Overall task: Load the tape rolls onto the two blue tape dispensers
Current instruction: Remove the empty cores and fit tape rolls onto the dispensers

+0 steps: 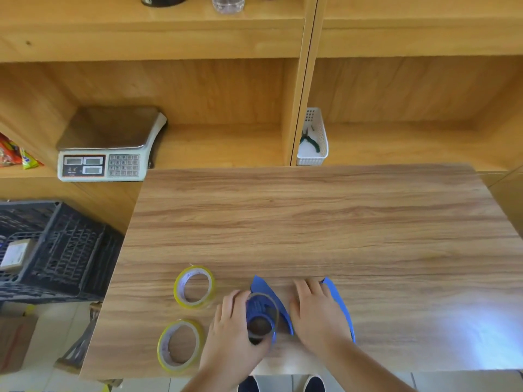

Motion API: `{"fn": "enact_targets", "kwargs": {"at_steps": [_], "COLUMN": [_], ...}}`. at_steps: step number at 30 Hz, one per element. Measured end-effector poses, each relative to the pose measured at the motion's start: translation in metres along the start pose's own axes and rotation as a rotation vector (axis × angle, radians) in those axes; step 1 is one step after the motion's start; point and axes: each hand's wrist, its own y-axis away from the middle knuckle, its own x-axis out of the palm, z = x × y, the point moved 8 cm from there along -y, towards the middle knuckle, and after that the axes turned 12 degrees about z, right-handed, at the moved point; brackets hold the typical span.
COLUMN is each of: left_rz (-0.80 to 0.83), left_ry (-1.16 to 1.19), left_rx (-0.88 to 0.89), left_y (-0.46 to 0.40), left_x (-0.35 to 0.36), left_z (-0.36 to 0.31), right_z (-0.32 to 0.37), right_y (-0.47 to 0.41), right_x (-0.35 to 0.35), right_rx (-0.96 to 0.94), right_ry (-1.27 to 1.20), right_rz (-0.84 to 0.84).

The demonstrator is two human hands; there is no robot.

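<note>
- The left hand is curled around a clear tape roll sitting on the hub of 1 blue dispenser.
- The right hand lies flat, fingers spread, over the 2nd dispenser just right of it.
- 2 yellow rolls lie on the surface left of the left hand.
- These rolls look light, stiff and slick; best held by the outer rim.

A small shop's counter area, by the look of it: a price scale with keypad sits on wooden shelving, snack packets lie beside it, and a black crate stands near the table.
</note>
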Motion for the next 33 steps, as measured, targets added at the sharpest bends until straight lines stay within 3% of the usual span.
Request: {"fn": "enact_targets", "kwargs": {"at_steps": [2,9,20,33], "left_rz": [-0.034,-0.043,0.044,0.075], "left_ry": [0.004,0.008,0.044,0.113], "left_rx": [0.006,-0.104,-0.164,-0.232], "left_y": [-0.017,-0.105,-0.193,-0.224], "left_x": [-0.018,-0.056,-0.025,-0.014], "left_z": [-0.003,-0.008,0.003,0.022], "right_z": [-0.001,-0.013,-0.034,-0.055], "right_y": [-0.004,-0.036,-0.068,-0.072], "right_x": [-0.018,-0.047,-0.048,-0.042], "right_rx": [0.007,0.084,0.157,0.185], "right_ry": [0.003,-0.044,-0.056,-0.087], "right_rz": [-0.066,-0.036,-0.019,-0.008]}}
